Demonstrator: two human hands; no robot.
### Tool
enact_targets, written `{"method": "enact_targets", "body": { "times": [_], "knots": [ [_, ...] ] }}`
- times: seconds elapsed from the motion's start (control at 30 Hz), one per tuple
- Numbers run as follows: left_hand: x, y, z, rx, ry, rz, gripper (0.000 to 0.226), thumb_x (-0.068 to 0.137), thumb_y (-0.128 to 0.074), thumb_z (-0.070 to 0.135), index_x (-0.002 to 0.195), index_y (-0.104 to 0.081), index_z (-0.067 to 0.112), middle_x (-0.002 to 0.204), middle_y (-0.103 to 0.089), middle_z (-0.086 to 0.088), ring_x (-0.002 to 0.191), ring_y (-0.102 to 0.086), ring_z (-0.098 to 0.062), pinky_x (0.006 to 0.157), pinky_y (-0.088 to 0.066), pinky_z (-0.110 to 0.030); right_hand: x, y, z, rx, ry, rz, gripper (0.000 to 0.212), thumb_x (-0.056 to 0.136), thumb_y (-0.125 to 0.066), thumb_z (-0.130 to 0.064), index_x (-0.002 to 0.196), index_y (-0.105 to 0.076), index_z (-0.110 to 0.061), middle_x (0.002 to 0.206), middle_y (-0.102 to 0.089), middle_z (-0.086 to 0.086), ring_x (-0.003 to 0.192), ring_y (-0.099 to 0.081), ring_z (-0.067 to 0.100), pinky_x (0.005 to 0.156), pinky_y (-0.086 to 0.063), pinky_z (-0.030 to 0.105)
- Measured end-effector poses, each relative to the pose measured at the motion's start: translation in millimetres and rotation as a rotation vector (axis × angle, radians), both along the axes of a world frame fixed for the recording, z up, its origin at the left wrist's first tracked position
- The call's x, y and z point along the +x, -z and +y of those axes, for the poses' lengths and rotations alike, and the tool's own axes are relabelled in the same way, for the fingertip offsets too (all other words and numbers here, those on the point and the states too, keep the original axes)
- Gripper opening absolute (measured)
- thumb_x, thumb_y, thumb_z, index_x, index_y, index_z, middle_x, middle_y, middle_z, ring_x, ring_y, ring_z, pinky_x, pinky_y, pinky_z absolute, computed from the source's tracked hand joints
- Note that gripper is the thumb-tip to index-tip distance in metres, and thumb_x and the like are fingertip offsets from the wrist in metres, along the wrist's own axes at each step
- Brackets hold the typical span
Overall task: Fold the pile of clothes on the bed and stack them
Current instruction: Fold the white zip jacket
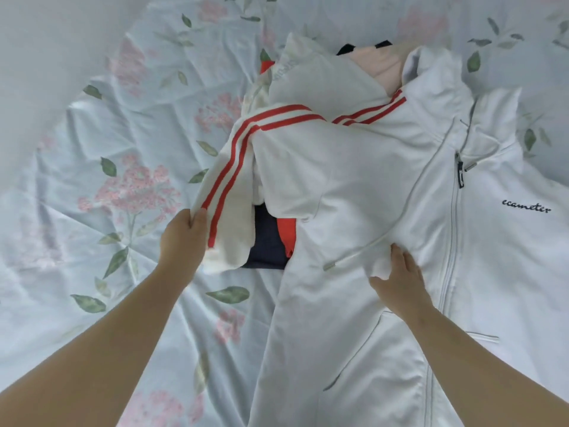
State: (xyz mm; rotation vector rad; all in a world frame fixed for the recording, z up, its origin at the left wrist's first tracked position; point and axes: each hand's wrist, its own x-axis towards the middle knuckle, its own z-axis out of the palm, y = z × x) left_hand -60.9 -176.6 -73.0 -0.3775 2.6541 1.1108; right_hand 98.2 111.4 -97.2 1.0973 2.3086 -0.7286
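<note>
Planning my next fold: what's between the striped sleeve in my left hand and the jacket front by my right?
Head view: a navy garment and an orange-red garment show between the striped sleeve and the jacket front.

White jacket (385, 186), red sleeve stripes (229, 171); pink-floral pale bedsheet (92, 149).

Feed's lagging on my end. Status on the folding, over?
Left hand pinches striped sleeve end. Right hand grips white jacket front. Jacket unfolded. Navy garment and orange garment under it.
</note>
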Motion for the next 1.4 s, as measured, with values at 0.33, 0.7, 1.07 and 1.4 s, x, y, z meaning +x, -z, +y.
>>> {"method": "enact_targets", "body": {
  "times": [0.33,0.7,1.07,1.4],
  "knots": [
    [-65.4,-156.6,-25.9,0.247,0.048,0.055,0.018,0.091,-0.054,0.03,0.08,-0.063,0.019,0.083,-0.067,-0.007,0.076,-0.062,-0.028,0.071,-0.052,-0.039,-38.2,-94.5,-42.9,-0.149,0.115,0.314,0.057,0.09,-0.053,-0.02,0.143,-0.032,-0.02,0.146,-0.032,0.005,0.114,-0.045,0.02,0.092,-0.037,0.032],
    [-34.6,-239.0,80.5,0.555,0.203,-0.203,0.015,0.09,-0.061,0.017,0.08,-0.07,0.011,0.08,-0.071,-0.013,0.072,-0.067,-0.026,0.072,-0.057,-0.037,-3.9,-172.7,1.1,-0.232,0.309,0.486,0.046,0.091,-0.054,-0.022,0.136,-0.042,-0.02,0.138,-0.044,0.007,0.097,-0.046,0.014,0.073,-0.035,0.026],
    [98.2,-226.7,319.7,0.685,0.563,-0.552,0.038,0.097,-0.05,0.019,0.134,-0.044,0.011,0.136,-0.045,-0.01,0.123,-0.047,-0.025,0.097,-0.04,-0.036,122.2,-155.8,122.9,-0.303,0.651,0.501,0.045,0.088,-0.054,-0.016,0.131,-0.043,-0.021,0.113,-0.048,0.007,0.092,-0.049,0.025,0.083,-0.041,0.037],
    [209.4,-102.7,392.3,0.443,0.186,-0.574,0.019,0.096,-0.048,0.014,0.079,-0.048,0.022,0.087,-0.054,-0.001,0.073,-0.054,-0.015,0.067,-0.041,-0.028,206.4,-89.9,253.6,-0.299,0.526,0.374,0.016,0.085,-0.051,-0.008,0.1,-0.055,-0.01,0.088,-0.061,0.004,0.079,-0.058,0.024,0.072,-0.044,0.037]
  ]
}}
